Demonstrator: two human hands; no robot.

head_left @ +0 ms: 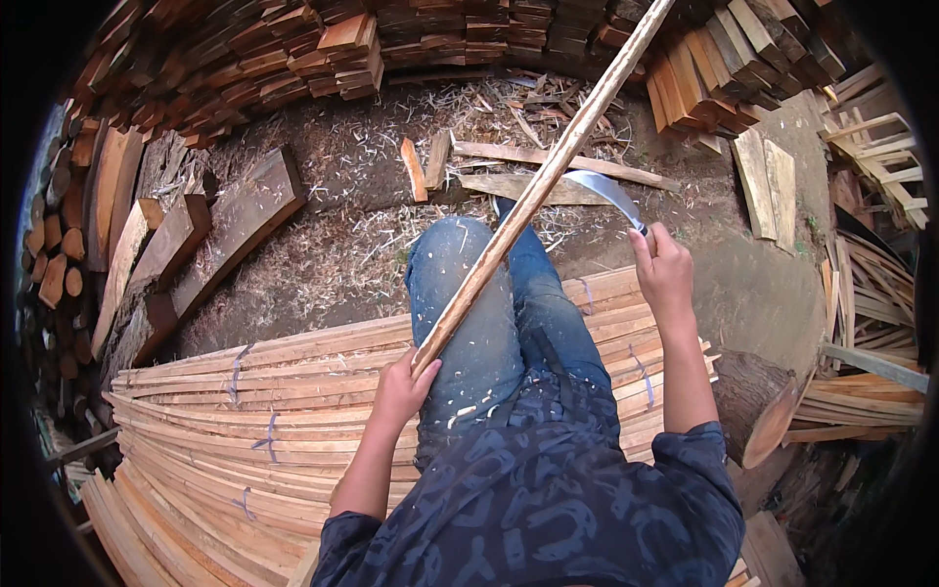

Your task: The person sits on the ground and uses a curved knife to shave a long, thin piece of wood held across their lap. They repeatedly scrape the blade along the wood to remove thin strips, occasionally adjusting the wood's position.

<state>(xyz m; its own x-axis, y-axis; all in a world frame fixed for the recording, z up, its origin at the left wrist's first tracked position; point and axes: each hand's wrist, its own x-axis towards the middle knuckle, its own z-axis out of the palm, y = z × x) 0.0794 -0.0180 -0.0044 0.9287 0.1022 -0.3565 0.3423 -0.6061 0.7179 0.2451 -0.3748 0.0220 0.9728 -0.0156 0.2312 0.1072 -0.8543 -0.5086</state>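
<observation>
Stacked timber [352,44] stands around this yard, and pale shavings [479,103] litter the earth [768,303]. My left hand [401,387] is wrapped around the near end of the pole [542,189], which slants over my jeans [456,269] and away toward the upper right. My right hand [668,269] grasps a curved knife [608,187] by its mostly hidden handle; its tip is just beside the pole, but whether they touch I cannot tell. For good shaving, I judge it best to keep the pole steady and draw shallow strokes along the grain, directed away from myself. As for writing, my dark shirt [548,489] carries letter-like shapes; I find no legible label.
</observation>
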